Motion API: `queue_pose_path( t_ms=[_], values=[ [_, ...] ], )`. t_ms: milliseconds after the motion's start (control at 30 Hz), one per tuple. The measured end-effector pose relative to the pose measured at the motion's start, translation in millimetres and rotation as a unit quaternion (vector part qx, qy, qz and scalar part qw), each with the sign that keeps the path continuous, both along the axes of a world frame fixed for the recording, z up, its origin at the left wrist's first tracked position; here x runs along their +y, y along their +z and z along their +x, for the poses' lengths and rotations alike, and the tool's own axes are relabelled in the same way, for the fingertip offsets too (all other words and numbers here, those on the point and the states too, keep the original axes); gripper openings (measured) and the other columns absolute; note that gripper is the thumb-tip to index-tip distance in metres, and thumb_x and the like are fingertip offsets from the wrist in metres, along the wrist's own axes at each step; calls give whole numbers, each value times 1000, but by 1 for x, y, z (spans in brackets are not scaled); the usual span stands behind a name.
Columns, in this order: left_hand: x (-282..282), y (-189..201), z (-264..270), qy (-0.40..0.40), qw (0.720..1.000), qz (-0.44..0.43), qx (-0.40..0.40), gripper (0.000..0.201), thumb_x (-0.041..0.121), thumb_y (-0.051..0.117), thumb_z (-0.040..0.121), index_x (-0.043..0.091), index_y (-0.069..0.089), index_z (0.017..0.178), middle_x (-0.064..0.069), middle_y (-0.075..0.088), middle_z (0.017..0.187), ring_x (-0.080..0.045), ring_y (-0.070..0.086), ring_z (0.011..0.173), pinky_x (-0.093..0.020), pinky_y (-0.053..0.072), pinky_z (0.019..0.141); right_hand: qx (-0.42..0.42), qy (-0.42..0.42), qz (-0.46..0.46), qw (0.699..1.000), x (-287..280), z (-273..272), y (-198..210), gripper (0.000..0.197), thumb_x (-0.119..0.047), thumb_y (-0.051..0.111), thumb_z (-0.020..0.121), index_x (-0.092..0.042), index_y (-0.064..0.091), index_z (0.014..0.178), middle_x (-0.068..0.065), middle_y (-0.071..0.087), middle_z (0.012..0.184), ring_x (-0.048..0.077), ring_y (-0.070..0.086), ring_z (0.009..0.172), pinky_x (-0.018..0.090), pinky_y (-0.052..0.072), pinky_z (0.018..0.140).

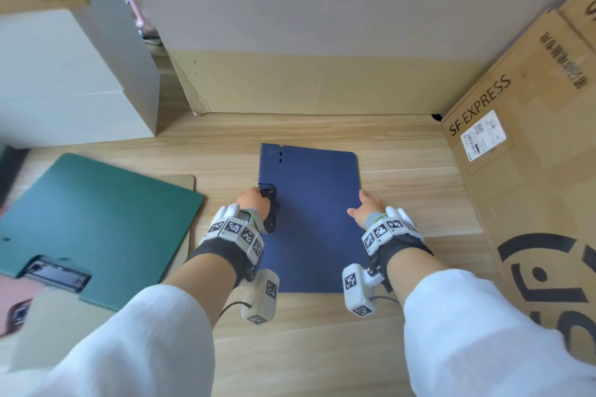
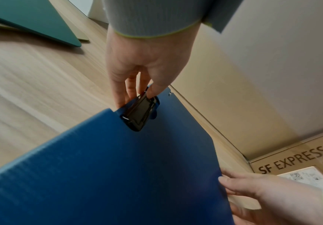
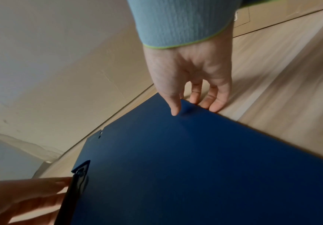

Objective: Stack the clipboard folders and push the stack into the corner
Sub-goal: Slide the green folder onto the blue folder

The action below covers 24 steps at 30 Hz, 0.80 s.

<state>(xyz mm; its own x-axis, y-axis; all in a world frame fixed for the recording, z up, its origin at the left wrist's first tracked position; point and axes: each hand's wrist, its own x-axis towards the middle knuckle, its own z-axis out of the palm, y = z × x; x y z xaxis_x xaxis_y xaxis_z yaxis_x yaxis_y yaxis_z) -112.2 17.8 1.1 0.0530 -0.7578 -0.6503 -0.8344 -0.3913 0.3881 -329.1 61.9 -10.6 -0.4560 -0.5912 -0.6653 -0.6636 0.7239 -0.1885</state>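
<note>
A blue clipboard folder (image 1: 316,219) lies lengthwise on the wooden surface in front of me, its black clip (image 1: 269,203) on the left edge. My left hand (image 1: 254,200) pinches that clip (image 2: 139,114) between thumb and fingers (image 2: 122,91). My right hand (image 1: 367,206) holds the folder's right edge (image 3: 195,159), thumb on top and fingers (image 3: 214,105) curled under the rim. A green clipboard folder (image 1: 96,219) lies at the left on top of a beige one (image 1: 183,180). A pink one (image 1: 13,300) shows at the lower left edge.
A brown SF EXPRESS carton (image 1: 532,155) stands along the right. A grey and beige wall panel (image 1: 322,84) closes the back, meeting the carton at a corner (image 1: 435,118). White boxes (image 1: 64,74) stand at the back left. Bare wood lies between the blue folder and the wall.
</note>
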Motion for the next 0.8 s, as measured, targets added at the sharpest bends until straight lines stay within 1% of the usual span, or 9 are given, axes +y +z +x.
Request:
queue_pose_path(
  t_ms=[67, 167, 300, 367, 433, 500, 600, 667, 800],
  values=[
    [4, 0, -3, -9, 1000, -6, 4, 40, 8, 37, 94, 2, 53, 130, -20, 61, 127, -35, 58, 116, -39, 46, 97, 1, -5, -5, 1000, 0, -2, 0, 63, -26, 48, 94, -19, 20, 150, 11, 26, 154, 33, 37, 136, 40, 37, 108],
    [8, 0, -3, -9, 1000, -11, -9, 39, 7, 36, 94, 2, 52, 130, -19, 56, 132, -35, 53, 122, -39, 43, 103, 6, -9, -7, 1000, -1, 0, 1, 58, -25, 48, 94, -12, 29, 147, 11, 30, 153, 31, 37, 137, 38, 34, 108],
    [6, -4, 3, 15, 1000, -9, -7, 44, 9, 37, 93, 6, 46, 136, -18, 50, 137, -36, 53, 121, -40, 44, 102, -2, -21, -21, 1000, 2, 0, 0, 58, -23, 49, 94, -12, 29, 147, 11, 30, 153, 31, 36, 138, 37, 33, 108],
    [3, -5, 15, 26, 999, -29, -35, 51, 6, 38, 91, 11, 39, 142, -17, 41, 143, -38, 49, 124, -43, 43, 104, -5, -30, -24, 999, 3, 3, 0, 60, -23, 50, 93, -13, 27, 148, 11, 27, 154, 30, 36, 138, 37, 34, 108],
    [-1, -2, 34, 25, 992, -63, -111, 58, 2, 41, 88, 18, 34, 144, -16, 32, 148, -37, 37, 132, -45, 37, 108, -10, -37, -26, 999, 3, 4, 0, 61, -23, 50, 93, -14, 25, 149, 12, 23, 154, 30, 33, 139, 38, 33, 109],
    [-6, -6, 60, 30, 981, -67, -181, 64, 6, 43, 90, 31, 27, 147, -13, 17, 156, -37, 19, 142, -50, 25, 113, -7, -42, -24, 999, 4, 6, -1, 62, -23, 50, 93, -15, 24, 149, 12, 21, 154, 31, 31, 140, 39, 32, 110],
    [-8, -11, 96, 46, 974, -8, -224, 54, 31, 32, 96, 52, 15, 144, -3, -10, 162, -42, -5, 147, -63, 14, 112, -3, -47, -24, 999, 2, 9, -4, 62, -24, 49, 94, -16, 22, 149, 12, 19, 154, 31, 30, 140, 40, 33, 108],
    [-7, -10, 106, 17, 975, 6, -224, 47, 35, 31, 96, 52, 25, 140, -5, -10, 162, -45, -6, 146, -65, 17, 112, -3, -50, -30, 998, 3, 8, -2, 62, -23, 50, 93, -15, 24, 148, 12, 20, 154, 31, 33, 138, 39, 34, 107],
    [-13, -4, 103, -1, 975, 7, -222, 41, 12, 36, 92, 37, 41, 125, -13, 12, 154, -52, 16, 137, -66, 33, 100, 0, -56, -39, 998, 4, 9, -4, 62, -21, 50, 93, -16, 23, 149, 11, 20, 153, 31, 33, 137, 38, 35, 106]
  ],
)
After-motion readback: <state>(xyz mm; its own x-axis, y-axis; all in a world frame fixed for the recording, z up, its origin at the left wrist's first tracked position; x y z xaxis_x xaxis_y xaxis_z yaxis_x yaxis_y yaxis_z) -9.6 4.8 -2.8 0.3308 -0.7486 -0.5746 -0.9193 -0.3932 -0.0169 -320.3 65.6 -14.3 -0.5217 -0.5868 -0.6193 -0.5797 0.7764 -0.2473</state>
